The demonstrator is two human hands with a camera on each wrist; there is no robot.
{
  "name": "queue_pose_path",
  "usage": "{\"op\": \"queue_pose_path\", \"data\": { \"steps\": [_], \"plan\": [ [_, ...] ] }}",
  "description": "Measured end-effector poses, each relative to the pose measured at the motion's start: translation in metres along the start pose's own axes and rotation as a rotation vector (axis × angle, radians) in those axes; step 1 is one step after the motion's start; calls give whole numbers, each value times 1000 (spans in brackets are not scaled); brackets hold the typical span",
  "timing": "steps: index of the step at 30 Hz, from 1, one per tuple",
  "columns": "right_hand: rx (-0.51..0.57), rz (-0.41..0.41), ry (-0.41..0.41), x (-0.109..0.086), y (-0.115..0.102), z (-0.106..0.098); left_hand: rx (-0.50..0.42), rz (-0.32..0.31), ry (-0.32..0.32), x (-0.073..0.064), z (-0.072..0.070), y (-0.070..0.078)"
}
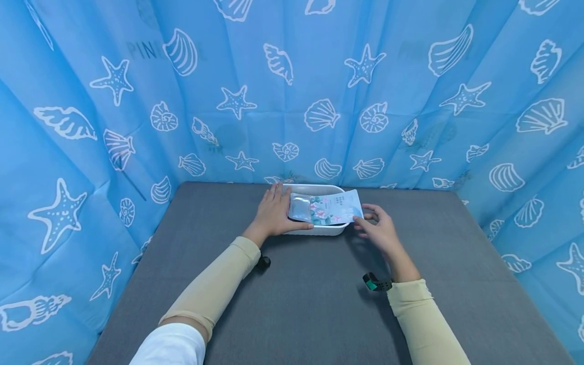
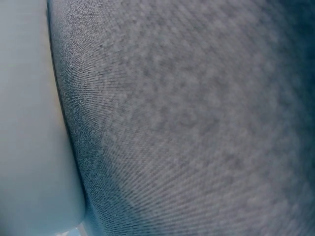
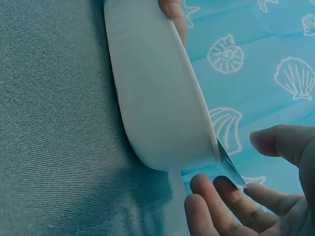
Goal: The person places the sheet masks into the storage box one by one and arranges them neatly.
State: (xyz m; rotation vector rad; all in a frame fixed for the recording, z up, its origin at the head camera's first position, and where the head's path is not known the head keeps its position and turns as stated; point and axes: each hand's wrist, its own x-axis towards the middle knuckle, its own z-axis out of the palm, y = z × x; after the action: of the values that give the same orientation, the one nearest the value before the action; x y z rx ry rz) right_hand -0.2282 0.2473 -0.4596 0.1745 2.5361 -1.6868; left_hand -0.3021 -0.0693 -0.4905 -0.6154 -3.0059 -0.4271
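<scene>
A white oblong tub (image 1: 315, 231) stands near the back edge of the table. Across its top lies a flat light-blue packet (image 1: 335, 207) with pink flowers and a silvery left end; its right end sticks out past the rim. My left hand (image 1: 272, 213) rests on the tub's left end, fingers straight toward the far side and thumb along the near rim. At the packet's right end is my right hand (image 1: 378, 230). In the right wrist view, its fingers (image 3: 275, 199) touch the packet's edge (image 3: 231, 169) while the thumb stands apart. The tub's inside is mostly hidden.
A grey cloth-covered table (image 1: 319, 304) lies under the tub. Behind it hangs a blue curtain (image 1: 292, 101) with white shells and starfish. A black band with a green patch (image 1: 376, 282) is at my right wrist. The tub's wall (image 2: 34, 123) fills the left of the left wrist view.
</scene>
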Motion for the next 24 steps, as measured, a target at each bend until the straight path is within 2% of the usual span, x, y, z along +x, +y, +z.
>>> {"op": "queue_pose_path", "data": {
  "steps": [10, 19, 24],
  "plan": [
    [-67, 4, -61, 3, -1, 11, 13, -6, -1, -2, 0, 0],
    [-106, -65, -89, 12, -2, 16, 7, -11, -2, -1, 0, 1],
    [-126, -75, -85, 13, -4, 16, 8, -12, -10, -1, -2, 2]
  ]
}}
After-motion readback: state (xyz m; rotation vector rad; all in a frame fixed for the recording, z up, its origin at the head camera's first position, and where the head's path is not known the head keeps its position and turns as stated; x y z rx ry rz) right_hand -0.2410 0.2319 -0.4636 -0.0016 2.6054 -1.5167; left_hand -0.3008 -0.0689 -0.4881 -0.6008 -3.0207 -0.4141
